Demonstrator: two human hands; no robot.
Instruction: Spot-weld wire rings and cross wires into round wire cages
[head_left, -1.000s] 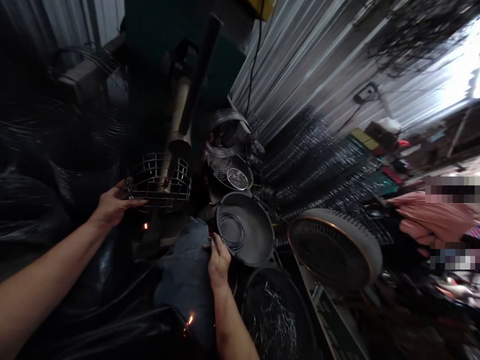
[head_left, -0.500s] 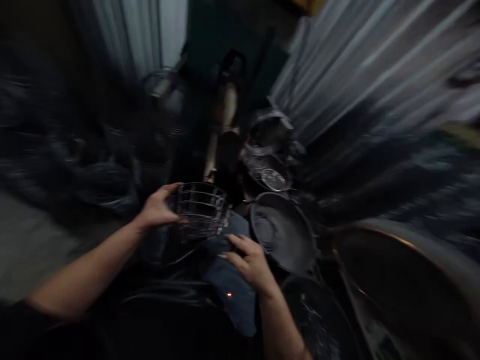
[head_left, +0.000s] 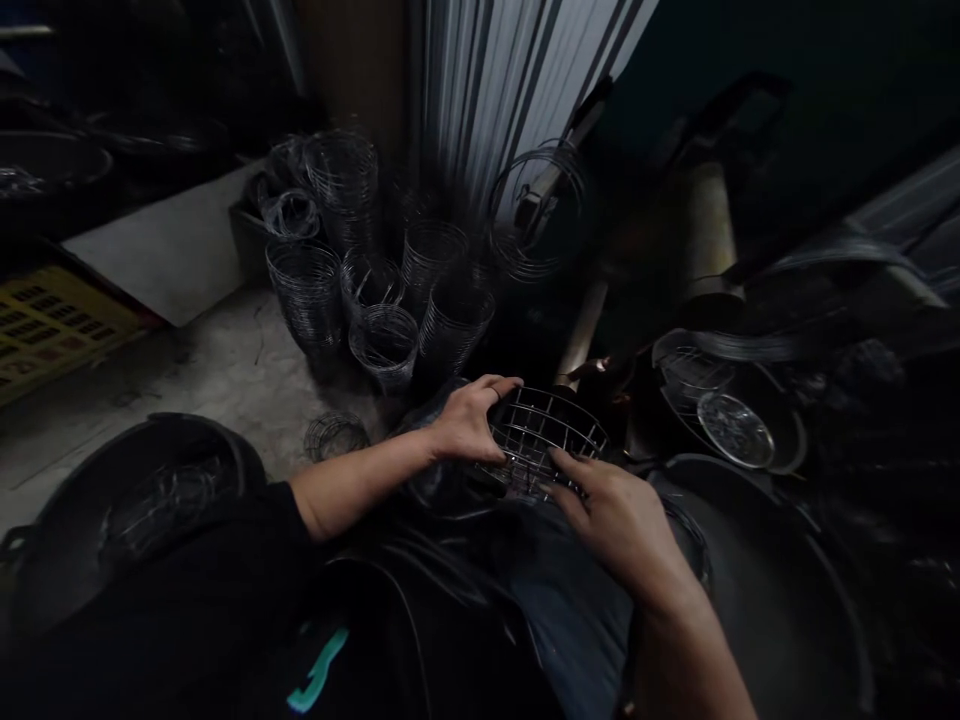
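Grey corrugated metal (head_left: 495,90) rises behind a dim, cluttered workspace, beyond the wire basket (head_left: 551,432) that sits between a person's two bare hands. Shallow and round-sided, the basket has its longer side running across the view, dipping slightly toward its right end. It lies just above the person's dark-clothed lap; shadow hides whether it rests on anything.

The left hand (head_left: 469,420) is curled in a C around the basket's left end, fingers over the upper rim and thumb below, holding it. From this hand, the basket extends to the right. The right hand (head_left: 619,505) comes in from the basket's near right side, half open, thumb and fingers slightly apart (I cannot tell whether the tips grip the wires or only touch them). Both hands are close, but the left has the surer hold.

Left of the basket and farther off, stacks of wire rings (head_left: 304,295) stand on the floor (head_left: 259,380). Right of it, near the right hand, is a large dark basin (head_left: 780,570).
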